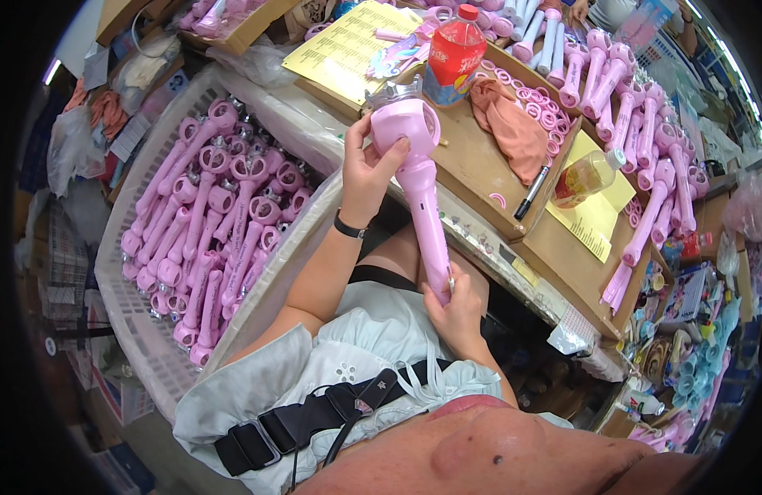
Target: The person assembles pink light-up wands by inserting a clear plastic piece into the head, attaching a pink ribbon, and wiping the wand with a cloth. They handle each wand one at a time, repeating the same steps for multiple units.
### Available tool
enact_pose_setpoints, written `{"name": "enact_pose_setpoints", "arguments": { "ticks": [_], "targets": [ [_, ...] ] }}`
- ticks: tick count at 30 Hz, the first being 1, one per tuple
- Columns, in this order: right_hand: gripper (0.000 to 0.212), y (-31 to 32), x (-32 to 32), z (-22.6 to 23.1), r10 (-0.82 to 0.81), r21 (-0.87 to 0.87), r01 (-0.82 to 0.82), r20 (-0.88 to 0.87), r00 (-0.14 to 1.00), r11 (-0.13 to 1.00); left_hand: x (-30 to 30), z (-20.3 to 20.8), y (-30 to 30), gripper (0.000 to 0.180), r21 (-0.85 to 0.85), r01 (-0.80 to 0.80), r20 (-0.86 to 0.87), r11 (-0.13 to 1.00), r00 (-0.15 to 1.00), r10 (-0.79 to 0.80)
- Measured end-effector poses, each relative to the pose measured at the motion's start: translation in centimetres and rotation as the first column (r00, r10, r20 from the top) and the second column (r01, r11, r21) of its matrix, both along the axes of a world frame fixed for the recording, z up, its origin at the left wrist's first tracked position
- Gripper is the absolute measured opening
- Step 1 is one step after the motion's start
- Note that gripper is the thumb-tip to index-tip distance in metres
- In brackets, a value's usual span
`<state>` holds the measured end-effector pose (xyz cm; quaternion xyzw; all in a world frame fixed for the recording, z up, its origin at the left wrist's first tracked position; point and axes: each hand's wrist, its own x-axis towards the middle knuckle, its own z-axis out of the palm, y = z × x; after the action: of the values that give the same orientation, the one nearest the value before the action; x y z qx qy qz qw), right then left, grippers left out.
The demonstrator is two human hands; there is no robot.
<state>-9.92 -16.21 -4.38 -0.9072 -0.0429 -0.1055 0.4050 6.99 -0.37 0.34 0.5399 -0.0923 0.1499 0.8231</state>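
Observation:
A pink plastic toy wand (426,216) is held upright in front of me, slightly tilted, its round, hollow head up and a silver crown-shaped piece (395,92) on top. My left hand (369,172) is closed around the left side of the head, with the thumb across its front. Lower down, the fingers of my right hand (458,304) are closed on the handle's bottom end. To my left, many similar pink wands (218,210) lie piled in a white plastic basket (117,289).
The cardboard-covered table (472,177) carries a red-capped bottle (453,62), an orange cloth (506,124), pink rings (539,106), a black marker (532,195) and a smaller yellowish bottle (580,180). Printed yellow sheets (336,62) lie at the back. More pink wands (609,81) crowd the right.

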Motion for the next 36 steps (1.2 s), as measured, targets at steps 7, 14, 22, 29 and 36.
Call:
{"name": "enact_pose_setpoints", "arguments": {
  "ticks": [7, 14, 22, 29, 36],
  "targets": [
    [0.050, -0.7, -0.4, -0.5, 0.064, 0.150, -0.054, -0.065, 0.996, 0.987, -0.3, -1.1, -0.2, 0.077, -0.036, -0.028, 0.017, 0.999, 0.999, 0.029],
    [0.036, -3.0, -0.7, 0.9, 0.305, 0.321, -0.231, -0.203, 0.930, 0.919, -3.5, -2.8, -0.4, 0.100, -0.739, 0.437, 0.001, 0.513, 0.762, -0.647],
    [0.021, -17.9, 5.6, 5.3, -0.353, -0.362, 0.350, 0.061, 0.934, 0.864, -3.9, -3.6, 0.8, 0.094, -0.569, 0.353, -0.148, 0.743, 0.845, -0.515],
    [0.037, -25.1, 9.0, 3.8, -0.258, -0.352, 0.219, -0.067, 0.964, 0.910, -5.0, -2.8, 1.7, 0.089, -0.616, 0.389, -0.082, 0.685, 0.833, -0.547],
    [0.044, -28.7, 13.2, 2.4, -0.317, -0.556, 0.098, -0.312, 0.896, 0.825, -5.1, -2.9, 1.8, 0.089, -0.635, 0.441, 0.036, 0.635, 0.838, -0.545]
  ]
}}
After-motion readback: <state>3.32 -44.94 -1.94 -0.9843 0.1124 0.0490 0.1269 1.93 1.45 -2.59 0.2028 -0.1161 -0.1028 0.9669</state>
